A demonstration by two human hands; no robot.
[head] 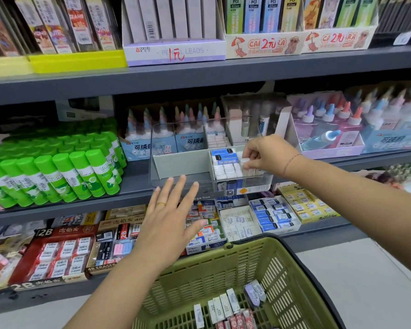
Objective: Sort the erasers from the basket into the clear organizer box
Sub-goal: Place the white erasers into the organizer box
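Nearest: green basket (223,255), low in the right foreground, with a loose batch of wrapped erasers (226,305) on its floor. Mostly white, a few red-sleeved at the near edge. Count not readable.

Farther off, on the middle shelf (135,180): clear organizer box (176,179), split by grey dividers (183,165).
- Right near compartment: rows of white erasers (227,169), blue-sleeved ones (223,155) just behind.
- Far middle compartment: small pale blocks (217,140), type uncertain.
- Left near compartment: no erasers visible.

Right hand (267,154): over the right compartment, fingers (248,166) curled and pinching one white eraser (244,161) at the right end of the rows. Seated or not: cannot tell.

Left hand (169,217): fingers straight and spread, holding nothing, tips at the near wall of the box. Contact not confirmable.

Status, as judged: sorting under way, not complete. Right compartment largely filled. Basket batch left to transfer, with compartment space available on the left.
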